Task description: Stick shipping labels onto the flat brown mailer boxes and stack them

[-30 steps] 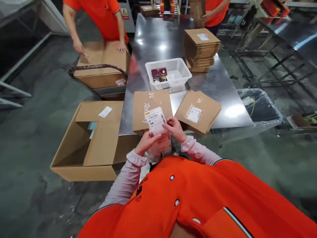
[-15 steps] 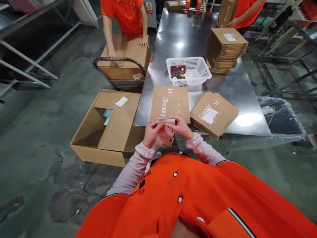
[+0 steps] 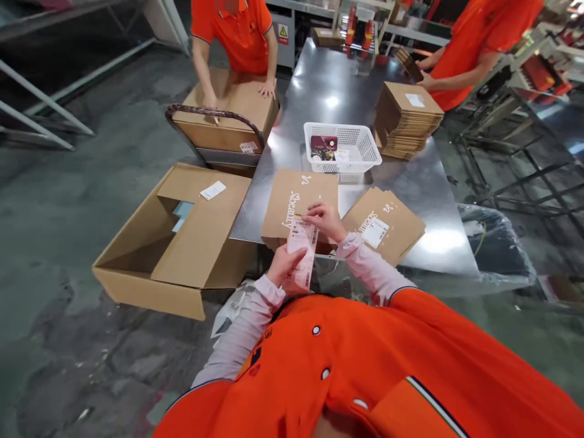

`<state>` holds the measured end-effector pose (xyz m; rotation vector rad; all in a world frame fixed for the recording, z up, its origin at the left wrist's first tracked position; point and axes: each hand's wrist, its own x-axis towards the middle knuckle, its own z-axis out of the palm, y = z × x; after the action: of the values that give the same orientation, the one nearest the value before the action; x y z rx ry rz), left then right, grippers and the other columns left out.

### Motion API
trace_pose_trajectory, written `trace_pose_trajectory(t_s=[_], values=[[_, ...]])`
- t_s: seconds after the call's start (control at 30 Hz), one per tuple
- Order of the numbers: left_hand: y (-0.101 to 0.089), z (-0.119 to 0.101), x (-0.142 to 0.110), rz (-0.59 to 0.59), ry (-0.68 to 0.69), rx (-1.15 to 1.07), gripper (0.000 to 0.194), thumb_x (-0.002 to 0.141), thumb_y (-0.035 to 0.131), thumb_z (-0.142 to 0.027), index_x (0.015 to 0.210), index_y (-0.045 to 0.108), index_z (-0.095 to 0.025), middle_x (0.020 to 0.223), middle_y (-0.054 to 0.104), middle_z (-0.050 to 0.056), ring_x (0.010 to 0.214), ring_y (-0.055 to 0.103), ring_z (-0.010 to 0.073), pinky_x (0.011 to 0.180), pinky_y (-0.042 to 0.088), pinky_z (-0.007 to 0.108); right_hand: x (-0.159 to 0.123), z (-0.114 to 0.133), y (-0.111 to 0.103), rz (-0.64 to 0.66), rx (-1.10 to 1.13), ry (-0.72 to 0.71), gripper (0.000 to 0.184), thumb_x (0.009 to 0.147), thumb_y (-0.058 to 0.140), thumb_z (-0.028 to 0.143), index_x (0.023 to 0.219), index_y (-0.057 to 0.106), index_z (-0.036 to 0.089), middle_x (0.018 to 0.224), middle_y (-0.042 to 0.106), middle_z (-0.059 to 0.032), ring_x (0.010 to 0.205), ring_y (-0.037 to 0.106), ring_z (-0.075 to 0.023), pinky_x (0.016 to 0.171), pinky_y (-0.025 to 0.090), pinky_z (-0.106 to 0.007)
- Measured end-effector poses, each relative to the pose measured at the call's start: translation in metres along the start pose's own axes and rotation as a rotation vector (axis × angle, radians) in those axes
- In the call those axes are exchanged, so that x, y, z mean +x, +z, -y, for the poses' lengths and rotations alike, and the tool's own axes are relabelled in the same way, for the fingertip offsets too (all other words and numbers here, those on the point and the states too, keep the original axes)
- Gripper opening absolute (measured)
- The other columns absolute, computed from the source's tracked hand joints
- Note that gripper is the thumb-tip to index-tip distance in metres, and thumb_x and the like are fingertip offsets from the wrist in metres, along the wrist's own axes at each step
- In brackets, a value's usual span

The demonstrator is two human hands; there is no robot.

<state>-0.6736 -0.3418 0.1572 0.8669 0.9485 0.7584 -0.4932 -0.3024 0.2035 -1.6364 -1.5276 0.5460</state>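
Observation:
My left hand is closed on the lower end of a strip of printed labels, held at the near edge of the steel table. My right hand pinches the strip's top end, just over a flat brown mailer printed with white lettering. To the right lies a small pile of the same mailers, the top one bearing a white label.
A white basket with small items stands behind the mailer, and a tall stack of flat cartons beyond it. An open carton sits on the floor at left. Two people in orange work at a box on a trolley and the far right.
The label strip has tipped from held up flat to hanging lengthwise between my hands. My right hand moved up over the mailer and my left hand dropped lower. The view shifted.

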Motion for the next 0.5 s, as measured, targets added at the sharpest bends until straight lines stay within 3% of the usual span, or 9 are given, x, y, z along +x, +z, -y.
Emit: trace_pose_trajectory(t_s=[0.07, 0.2, 0.27, 0.37, 0.43, 0.5], values=[[0.000, 0.014, 0.006, 0.041, -0.086, -0.077, 0.058, 0.043, 0.092, -0.040, 0.089, 0.073, -0.011, 0.092, 0.074, 0.013, 0.081, 0.068, 0.0247, 0.079, 0.052, 0.036, 0.039, -0.018, -0.004, 0.009, -0.089, 0.013, 0.015, 0.072, 0.077, 0.032, 0.077, 0.077, 0.018, 0.109, 0.066, -0.0077, 0.104, 0.063, -0.0202, 0.096, 0.048, -0.034], [-0.001, 0.041, 0.015, -0.016, -0.102, -0.127, 0.059, 0.046, 0.092, -0.040, 0.094, 0.074, -0.011, 0.102, 0.073, 0.016, 0.090, 0.069, 0.0292, 0.087, 0.052, 0.042, 0.090, -0.045, -0.001, 0.068, -0.263, 0.077, 0.023, 0.076, 0.074, 0.033, 0.090, 0.076, 0.015, 0.124, 0.059, -0.0100, 0.111, 0.060, -0.0211, 0.103, 0.043, -0.035], [-0.003, 0.050, 0.014, -0.047, -0.124, -0.078, 0.059, 0.046, 0.091, -0.043, 0.092, 0.074, -0.010, 0.101, 0.073, 0.018, 0.091, 0.069, 0.0318, 0.087, 0.051, 0.044, 0.097, -0.051, 0.002, 0.050, -0.375, 0.106, 0.049, 0.076, 0.075, 0.038, 0.117, 0.069, 0.012, 0.132, 0.055, -0.0153, 0.118, 0.055, -0.0258, 0.105, 0.040, -0.038], [-0.016, 0.063, 0.001, -0.142, -0.053, 0.064, 0.054, 0.048, 0.089, -0.043, 0.089, 0.073, -0.012, 0.104, 0.072, 0.018, 0.103, 0.065, 0.0337, 0.096, 0.047, 0.044, 0.092, -0.052, 0.006, 0.011, -0.590, 0.085, 0.098, 0.073, 0.075, 0.051, 0.150, 0.033, 0.006, 0.151, 0.033, -0.0266, 0.137, 0.036, -0.0377, 0.111, 0.030, -0.052], [-0.034, 0.076, -0.021, -0.271, -0.006, 0.130, 0.050, 0.048, 0.089, -0.041, 0.087, 0.073, -0.014, 0.109, 0.071, 0.016, 0.116, 0.060, 0.0329, 0.102, 0.042, 0.041, 0.085, -0.050, 0.010, 0.085, -0.716, -0.032, 0.097, 0.083, 0.063, 0.057, 0.154, 0.022, 0.007, 0.159, 0.015, -0.0263, 0.146, 0.019, -0.0396, 0.114, 0.017, -0.061], [-0.058, 0.093, -0.053, -0.386, -0.066, 0.113, 0.048, 0.050, 0.087, -0.043, 0.087, 0.072, -0.016, 0.114, 0.069, 0.015, 0.121, 0.057, 0.0323, 0.101, 0.043, 0.040, 0.077, -0.048, 0.016, 0.261, -0.788, -0.174, 0.082, 0.092, 0.049, 0.055, 0.154, 0.023, 0.009, 0.161, 0.011, -0.0218, 0.149, 0.010, -0.0368, 0.115, 0.006, -0.064]])
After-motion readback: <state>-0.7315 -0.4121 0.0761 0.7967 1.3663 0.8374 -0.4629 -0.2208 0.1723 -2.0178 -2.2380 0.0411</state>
